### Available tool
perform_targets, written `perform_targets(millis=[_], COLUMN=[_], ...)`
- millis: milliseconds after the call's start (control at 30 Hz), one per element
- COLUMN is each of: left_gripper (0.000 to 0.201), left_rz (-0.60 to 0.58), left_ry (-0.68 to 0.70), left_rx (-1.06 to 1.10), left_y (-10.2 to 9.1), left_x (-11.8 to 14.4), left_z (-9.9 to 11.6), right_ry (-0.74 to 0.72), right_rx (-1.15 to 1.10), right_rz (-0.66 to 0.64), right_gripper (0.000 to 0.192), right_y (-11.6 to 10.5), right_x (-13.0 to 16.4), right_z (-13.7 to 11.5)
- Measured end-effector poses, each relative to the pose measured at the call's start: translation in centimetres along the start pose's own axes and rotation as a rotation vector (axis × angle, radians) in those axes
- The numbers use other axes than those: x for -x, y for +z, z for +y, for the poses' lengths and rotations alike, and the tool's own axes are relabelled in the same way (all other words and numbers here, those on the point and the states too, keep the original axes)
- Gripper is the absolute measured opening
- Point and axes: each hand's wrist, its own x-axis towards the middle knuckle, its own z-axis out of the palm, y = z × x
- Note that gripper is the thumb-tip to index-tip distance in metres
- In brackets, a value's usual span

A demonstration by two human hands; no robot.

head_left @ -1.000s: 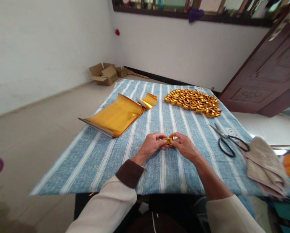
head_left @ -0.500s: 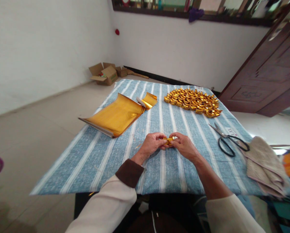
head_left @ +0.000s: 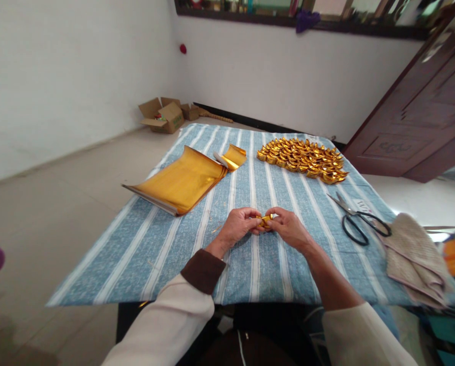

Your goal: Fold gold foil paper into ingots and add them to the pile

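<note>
White-walled room, pale floor, dark wooden door [head_left: 421, 117] at the right, and a table under a blue cloth with white stripes [head_left: 154, 249] filled most of the view. You sat at its near edge, cream sleeves with a brown cuff on the left arm.

Your left hand [head_left: 238, 227] and right hand [head_left: 288, 229] met over the cloth near the middle of the near side. Both sets of fingers were curled in and pinching a small folded gold foil piece [head_left: 265, 220] between the fingertips, left from the left end, right from the right end. Only a sliver of the gold showed between the thumbs; its exact shape was too hidden to tell. The piece sat just above the cloth, whether touching it you could not tell.

Far left on the cloth lay a stack of gold foil sheets [head_left: 177, 183], its far edge curled up, with a smaller curled gold sheet [head_left: 233, 156] just beside that edge. Far right sat a tight cluster of finished gold foil ingots [head_left: 303, 159], well apart from your hands. Black-handled scissors [head_left: 357, 221] lay to the right of your right hand, blades pointing away. A beige knitted cloth [head_left: 414, 254] hung at the right edge, near the scissors. Open cardboard boxes [head_left: 162, 116] sat on the floor by the far wall.
</note>
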Motion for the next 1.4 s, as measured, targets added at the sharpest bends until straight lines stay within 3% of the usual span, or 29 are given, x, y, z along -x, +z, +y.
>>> perform_targets(millis=[467, 733, 1300, 1400], left_gripper=[0.019, 0.024, 0.022, 0.031], left_rz=[-0.029, -0.093, -0.092, -0.121], left_ry=[0.009, -0.016, -0.041, -0.048], left_rx=[-0.027, -0.038, -0.052, -0.03], left_y=[-0.3, -0.5, -0.6, -0.9], left_x=[-0.1, -0.2, -0.2, -0.2], left_z=[-0.1, -0.3, -0.2, -0.2], right_ry=[0.02, -0.009, 0.071, 0.092], right_rx=[-0.024, 0.197, 0.061, 0.036], right_rz=[-0.018, -0.034, -0.041, -0.034], right_gripper=[0.021, 0.013, 0.017, 0.018], right_y=[-0.4, -1.8, -1.6, -1.7], right_x=[0.0, -0.1, -0.6, -0.6], right_z=[-0.3, -1.3, -1.2, -1.2])
